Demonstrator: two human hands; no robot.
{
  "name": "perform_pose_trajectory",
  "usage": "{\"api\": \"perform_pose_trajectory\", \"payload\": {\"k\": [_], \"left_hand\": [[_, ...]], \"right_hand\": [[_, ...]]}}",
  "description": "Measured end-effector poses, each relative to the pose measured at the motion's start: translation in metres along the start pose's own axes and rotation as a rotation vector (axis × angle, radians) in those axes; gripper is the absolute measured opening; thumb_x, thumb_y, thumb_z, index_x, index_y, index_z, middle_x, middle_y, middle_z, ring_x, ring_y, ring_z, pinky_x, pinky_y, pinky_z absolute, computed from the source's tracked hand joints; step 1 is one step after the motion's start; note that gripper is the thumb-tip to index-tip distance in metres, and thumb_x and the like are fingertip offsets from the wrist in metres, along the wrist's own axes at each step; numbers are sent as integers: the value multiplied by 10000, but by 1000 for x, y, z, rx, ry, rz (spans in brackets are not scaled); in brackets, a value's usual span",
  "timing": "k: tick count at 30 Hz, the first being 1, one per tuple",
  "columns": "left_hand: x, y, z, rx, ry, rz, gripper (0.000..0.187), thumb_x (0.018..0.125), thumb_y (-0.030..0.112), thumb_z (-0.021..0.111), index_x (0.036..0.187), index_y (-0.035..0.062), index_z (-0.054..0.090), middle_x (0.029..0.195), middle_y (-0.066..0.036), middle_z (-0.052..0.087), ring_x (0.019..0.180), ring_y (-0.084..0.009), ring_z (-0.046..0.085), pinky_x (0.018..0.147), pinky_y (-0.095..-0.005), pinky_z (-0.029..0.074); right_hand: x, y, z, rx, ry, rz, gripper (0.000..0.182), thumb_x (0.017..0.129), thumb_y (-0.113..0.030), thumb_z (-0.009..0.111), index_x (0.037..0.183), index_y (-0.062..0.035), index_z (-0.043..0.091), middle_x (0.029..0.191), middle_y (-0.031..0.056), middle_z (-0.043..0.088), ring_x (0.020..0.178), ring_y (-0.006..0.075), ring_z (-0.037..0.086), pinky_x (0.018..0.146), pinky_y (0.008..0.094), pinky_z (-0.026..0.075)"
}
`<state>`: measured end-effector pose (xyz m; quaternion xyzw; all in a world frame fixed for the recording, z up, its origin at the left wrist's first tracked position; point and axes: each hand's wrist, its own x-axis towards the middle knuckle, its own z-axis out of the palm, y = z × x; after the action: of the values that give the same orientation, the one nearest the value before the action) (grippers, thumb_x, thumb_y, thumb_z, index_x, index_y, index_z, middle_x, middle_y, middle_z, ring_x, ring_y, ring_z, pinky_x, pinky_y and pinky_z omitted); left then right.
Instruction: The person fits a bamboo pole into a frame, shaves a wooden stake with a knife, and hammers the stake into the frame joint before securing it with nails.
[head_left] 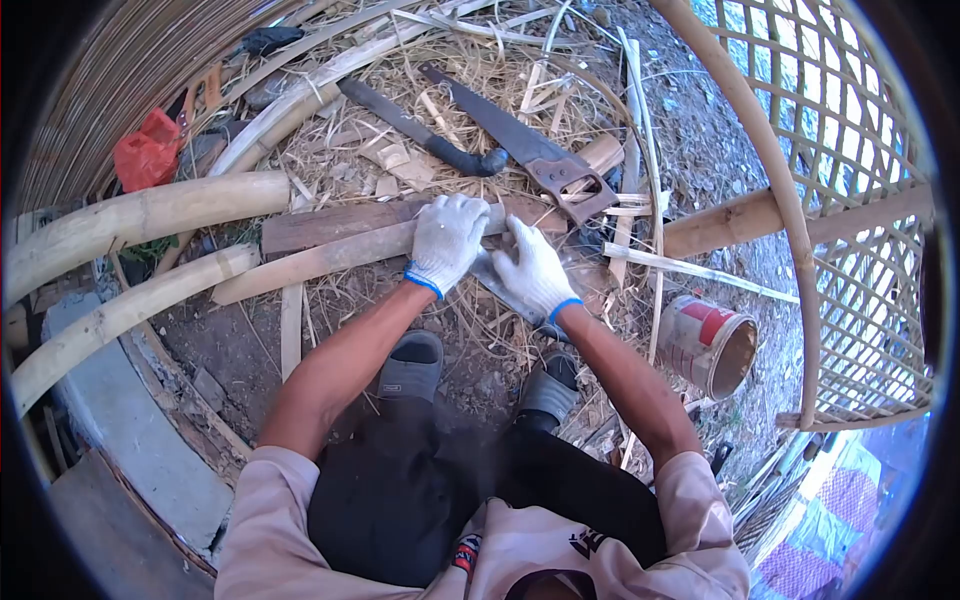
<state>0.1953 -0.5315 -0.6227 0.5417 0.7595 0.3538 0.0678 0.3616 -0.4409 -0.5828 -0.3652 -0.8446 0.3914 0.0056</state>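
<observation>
My left hand [449, 240], in a white glove with a blue cuff, rests with curled fingers on the end of a split bamboo piece [325, 262]. That piece lies along a brown wooden block [340, 225]. My right hand [532, 268], gloved the same way, is just right of it, fingers bent near the bamboo's end. Beneath and beside my right hand a flat grey blade [502, 283] shows in part; its handle is hidden. What the fingertips grip is too small to make out. A handsaw [520, 135] and a dark-handled knife [405, 122] lie beyond my hands.
Bamboo poles [150, 212] reach in from the left. A paint bucket [706, 345] lies tipped at the right, near a woven bamboo lattice [850, 130]. A red plastic bag [148, 152] is at upper left. Straw and shavings cover the ground; my feet are below my hands.
</observation>
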Motion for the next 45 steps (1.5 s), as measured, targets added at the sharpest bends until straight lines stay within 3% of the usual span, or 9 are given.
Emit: {"api": "perform_pose_trajectory", "payload": {"k": [6,11,19,23,28,32,35,38,45], "left_hand": [[-1,-15,6,-63,-36,-3,161,939,144,669,1097,146,701,1051,-103,710,994,-366,655,895,-531,512],[0,-13,4,-118,-16,-29,144,936,137,668,1075,125,705,1030,-118,717,997,-370,658,903,-532,508],[3,-11,-3,-135,-56,-17,110,952,119,640,1049,94,685,1019,-137,707,986,-380,660,894,-520,505],[5,-9,-5,-193,-10,-38,106,946,104,639,1044,81,674,1006,-152,692,997,-390,652,902,-524,499],[4,-14,-5,-205,-35,-25,120,946,110,644,1058,77,673,1014,-156,692,1006,-394,650,908,-520,499],[4,-14,-8,-201,-52,-26,118,948,118,648,1055,78,679,1022,-157,691,1011,-396,648,913,-518,500],[5,-11,-9,-213,-20,-55,113,951,120,646,1049,80,684,1017,-157,691,1011,-397,647,911,-517,500],[7,-13,-7,-226,-28,-96,129,958,119,651,1072,77,695,1042,-150,694,1039,-384,647,938,-502,502],[5,-13,-7,-201,-36,-56,131,955,119,660,1069,75,705,1044,-140,707,1047,-368,655,940,-490,506]], "right_hand": [[-87,11,-13,-152,92,-224,578,914,-115,699,1446,28,524,1280,292,619,1126,480,620,992,532,505],[-126,68,-18,-254,263,-30,461,929,-144,691,1362,-5,615,1190,240,656,1098,435,614,959,523,499],[-127,44,-18,-389,78,-226,489,845,-285,817,1260,-72,670,1117,168,666,1064,380,621,945,512,487],[-118,48,0,-474,129,-70,528,830,-338,820,1263,-80,665,1155,144,660,1110,360,624,933,503,482],[-112,47,-4,-533,-8,-10,377,733,-215,738,1070,-50,694,950,174,711,976,397,672,885,524,509],[-141,39,-32,-469,24,-25,333,721,-237,732,1005,-66,710,944,162,723,934,394,688,883,520,499],[-165,50,-47,-279,57,295,204,832,-204,680,968,-53,700,865,205,718,852,416,715,825,522,556],[-180,66,-65,-165,155,414,148,898,-157,634,981,-49,691,858,224,717,834,419,725,786,486,566],[-161,107,-86,-449,423,133,148,878,-112,654,1006,-39,669,852,200,666,817,443,669,779,534,547]]}}
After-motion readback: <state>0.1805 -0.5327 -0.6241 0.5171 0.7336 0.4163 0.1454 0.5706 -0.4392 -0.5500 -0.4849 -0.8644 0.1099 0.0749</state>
